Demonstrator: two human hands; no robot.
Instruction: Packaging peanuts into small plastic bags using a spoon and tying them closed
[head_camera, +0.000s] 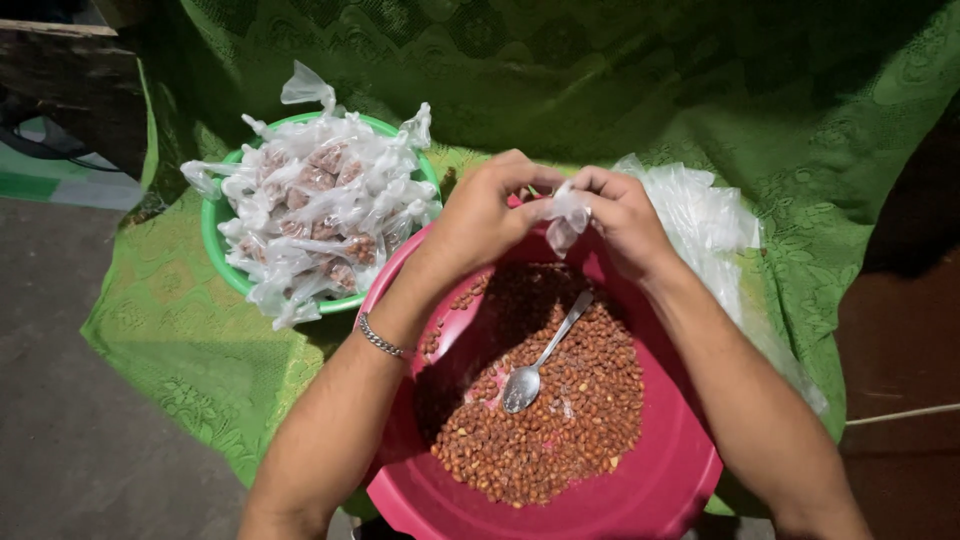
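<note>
Small clear plastic bag (566, 218): thin, crumpled, whitish, contents not discernible; held over the 12 o'clock rim of the pink basin (660, 480). Left hand (487, 213) at its 9 o'clock, right hand (622, 215) at 3 o'clock. Both grips closed, fingertips pinched on the bag's top. Below, at 6 o'clock, basin holds reddish-brown peanuts (560, 420) with a metal spoon (538, 360) lying on them, bowl down-left. Metal bracelet (380, 338) on left wrist. Green bowl (212, 235) at 9 o'clock, heaped with tied filled packets (320, 205). Stack of empty clear bags (700, 215) at 3 o'clock. Green patterned cloth (180, 340) under everything.
</note>
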